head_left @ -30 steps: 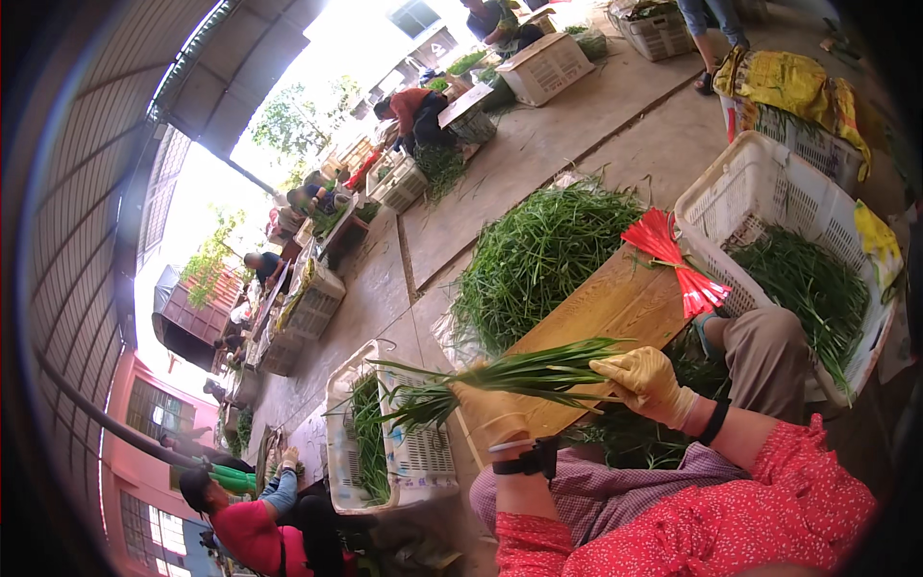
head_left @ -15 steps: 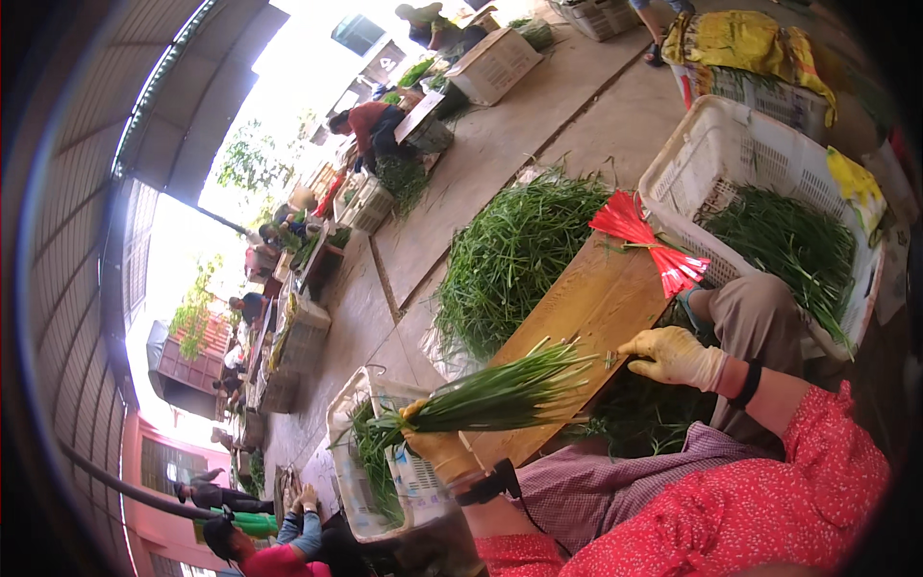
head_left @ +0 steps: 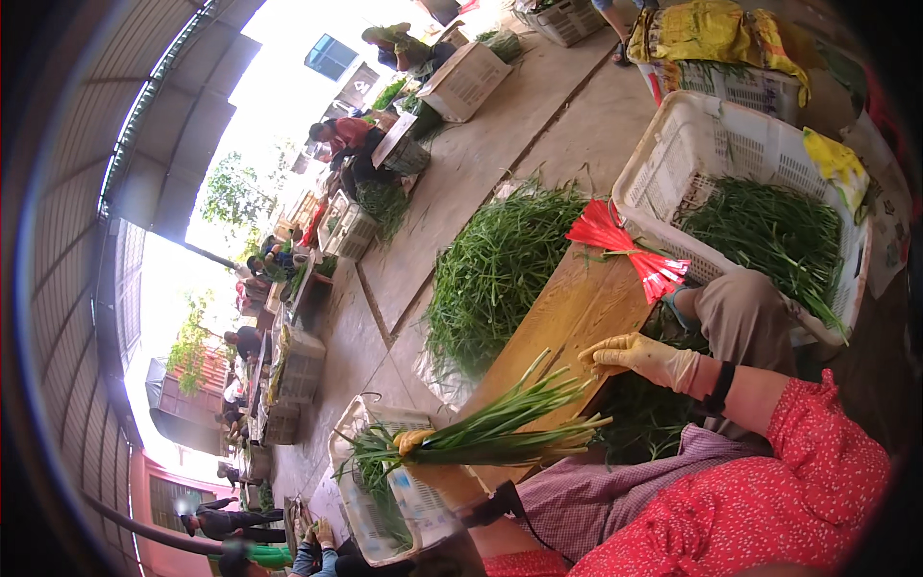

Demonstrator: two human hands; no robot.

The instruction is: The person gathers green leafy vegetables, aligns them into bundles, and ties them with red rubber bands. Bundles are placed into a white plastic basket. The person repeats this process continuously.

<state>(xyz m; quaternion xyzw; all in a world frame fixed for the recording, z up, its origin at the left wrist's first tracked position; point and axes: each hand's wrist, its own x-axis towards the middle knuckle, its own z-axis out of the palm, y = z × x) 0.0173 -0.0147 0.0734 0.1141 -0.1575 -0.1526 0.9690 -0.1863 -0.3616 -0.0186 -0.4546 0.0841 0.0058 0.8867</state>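
Note:
My left hand [head_left: 444,477], in a yellowish glove, is closed round a bunch of Chinese chives [head_left: 510,423]. The pale stem ends fan out toward the right, and the leafy ends stick out on the left over a white crate [head_left: 343,452]. The bunch hangs above the near end of a wooden board [head_left: 580,306]. Over the board's right edge is my right hand [head_left: 642,360], gloved too, with its fingers stretched out toward the stems and nothing seen in them. A gap separates it from the bunch. Red strips [head_left: 630,252], apparently ties, lie on the board's far end.
A big heap of loose greens [head_left: 500,269] lies on the floor beyond the board. At the right, near my knee, stands a large white crate [head_left: 642,183] holding more greens. Several people work among crates farther off; a nearby worker's hands [head_left: 317,532] show at lower left.
My left hand has tilted the bunch, and its stems now spread more loosely. My right hand has shifted left, its fingers straighter. The whole view has turned slightly.

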